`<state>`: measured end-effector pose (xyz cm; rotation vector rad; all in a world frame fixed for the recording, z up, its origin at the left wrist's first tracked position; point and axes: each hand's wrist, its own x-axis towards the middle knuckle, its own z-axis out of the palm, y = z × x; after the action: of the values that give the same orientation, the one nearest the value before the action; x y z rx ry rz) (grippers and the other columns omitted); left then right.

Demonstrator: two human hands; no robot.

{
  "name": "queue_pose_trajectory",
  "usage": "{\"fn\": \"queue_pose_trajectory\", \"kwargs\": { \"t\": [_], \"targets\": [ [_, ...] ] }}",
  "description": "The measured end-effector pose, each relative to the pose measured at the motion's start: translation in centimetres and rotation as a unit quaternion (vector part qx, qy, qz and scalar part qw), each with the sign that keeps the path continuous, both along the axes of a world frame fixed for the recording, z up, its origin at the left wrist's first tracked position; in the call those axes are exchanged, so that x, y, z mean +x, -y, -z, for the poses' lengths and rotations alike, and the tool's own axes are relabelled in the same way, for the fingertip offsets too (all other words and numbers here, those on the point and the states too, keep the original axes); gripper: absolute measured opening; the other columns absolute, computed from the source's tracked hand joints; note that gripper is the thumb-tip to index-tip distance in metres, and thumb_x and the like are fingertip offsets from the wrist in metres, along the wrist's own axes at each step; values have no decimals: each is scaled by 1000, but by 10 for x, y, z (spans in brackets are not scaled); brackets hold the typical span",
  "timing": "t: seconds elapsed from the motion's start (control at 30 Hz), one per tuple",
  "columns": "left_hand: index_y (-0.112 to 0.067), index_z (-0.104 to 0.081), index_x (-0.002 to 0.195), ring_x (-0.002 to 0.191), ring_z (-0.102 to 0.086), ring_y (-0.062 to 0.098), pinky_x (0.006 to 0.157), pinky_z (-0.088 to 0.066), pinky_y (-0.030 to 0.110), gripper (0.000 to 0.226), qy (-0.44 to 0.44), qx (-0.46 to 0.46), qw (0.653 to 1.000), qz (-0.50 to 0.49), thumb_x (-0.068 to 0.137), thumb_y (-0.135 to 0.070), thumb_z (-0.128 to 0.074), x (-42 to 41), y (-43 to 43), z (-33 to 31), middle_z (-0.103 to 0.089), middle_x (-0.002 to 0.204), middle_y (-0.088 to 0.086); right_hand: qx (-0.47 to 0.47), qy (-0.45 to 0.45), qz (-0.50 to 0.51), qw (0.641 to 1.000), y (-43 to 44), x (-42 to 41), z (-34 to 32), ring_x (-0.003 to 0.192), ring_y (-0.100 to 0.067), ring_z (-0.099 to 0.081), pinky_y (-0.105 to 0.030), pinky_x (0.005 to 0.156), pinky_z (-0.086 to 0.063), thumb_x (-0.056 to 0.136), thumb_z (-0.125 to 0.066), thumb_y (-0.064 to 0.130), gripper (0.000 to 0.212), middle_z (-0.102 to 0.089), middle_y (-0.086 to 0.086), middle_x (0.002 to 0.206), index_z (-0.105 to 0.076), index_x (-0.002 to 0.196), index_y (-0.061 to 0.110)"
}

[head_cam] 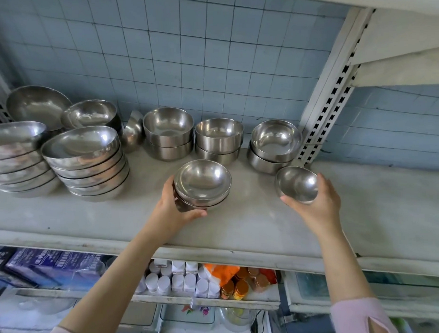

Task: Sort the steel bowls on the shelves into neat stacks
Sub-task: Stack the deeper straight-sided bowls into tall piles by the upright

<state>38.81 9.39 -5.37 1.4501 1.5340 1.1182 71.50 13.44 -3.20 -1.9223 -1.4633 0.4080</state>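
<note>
The print on the blue boxes (33, 259) is too blurred to read. The left hand (173, 209) has its grip closed around a small bowl stack (202, 185) at its 1 o'clock. The right hand (316, 207) cups a single bowl (296, 183) at its 10 o'clock, fingers probably curled around it.

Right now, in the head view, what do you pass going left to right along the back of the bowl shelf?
Wide bowl → tipped bowl → first deep stack → second deep stack → third deep stack → slotted shelf post.

Pale shelf (261, 232), steel bowl stacks (89, 161) along its back, one small stack (203, 185) nearer front, possibly lifted
</note>
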Motion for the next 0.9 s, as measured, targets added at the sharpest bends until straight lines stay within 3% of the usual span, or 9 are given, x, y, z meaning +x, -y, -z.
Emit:
{"fn": "queue_pose_trajectory", "kwargs": {
  "t": [0.13,0.27,0.4,0.5,0.67,0.73,0.8,0.9],
  "targets": [
    [-29,-27,144,121,-56,14,103,-47,43,122,-4,-2,1000,-5,41,-55,-89,0,3,-2,-52,130,-11,-6,-10,7,1000,5,-6,-8,141,-34,-33,-48,116,-29,61,-89,52,114,-41,-13,152,-32,153,15],
    [-23,-30,145,111,-53,10,93,-41,26,109,-21,20,999,-34,56,-25,-93,-6,5,-2,-50,121,-14,-2,-69,-44,997,24,-32,-23,140,-26,-35,-36,109,-32,64,-91,44,111,-38,-6,155,-31,153,18],
    [-23,-32,143,111,-53,10,90,-39,24,104,-29,26,999,-36,58,-26,-92,-26,8,-4,-52,122,-12,25,-120,-107,987,35,-78,-34,144,-20,-30,-43,116,-33,62,-89,51,108,-36,3,154,-33,151,29],
    [-22,-31,144,112,-53,11,88,-39,21,106,-28,19,999,-31,57,-25,-92,-44,7,-4,-52,123,-10,44,-151,-163,974,35,-116,-51,143,-13,-31,-39,116,-33,62,-89,52,107,-35,9,155,-32,150,36],
    [-17,-32,142,109,-52,7,74,-36,-3,105,-28,32,999,-17,57,-23,-93,-55,8,-2,-52,125,-8,2,-184,-251,951,23,-173,-63,143,-6,-34,-39,117,-33,56,-88,60,112,-34,18,156,-29,150,46],
    [-15,-34,141,117,-54,11,86,-40,2,106,-12,45,999,-3,55,-26,-94,-55,7,2,-53,132,-2,-5,-170,-265,949,19,-187,-61,143,-4,-32,-36,118,-32,55,-89,57,110,-33,19,155,-30,148,48],
    [-18,-33,142,125,-51,11,99,-43,18,108,10,48,999,20,54,-38,-91,-57,7,5,-50,137,0,-13,-152,-271,950,18,-195,-58,143,-4,-32,-33,116,-32,55,-90,53,111,-33,19,155,-30,148,48],
    [-29,-34,135,120,-53,2,99,-44,17,91,37,39,998,39,62,-32,-89,-63,7,5,-53,134,-5,-29,-128,-280,951,20,-201,-55,142,-5,-32,-31,115,-32,50,-90,55,117,-33,17,155,-30,150,46]
  ]
}}
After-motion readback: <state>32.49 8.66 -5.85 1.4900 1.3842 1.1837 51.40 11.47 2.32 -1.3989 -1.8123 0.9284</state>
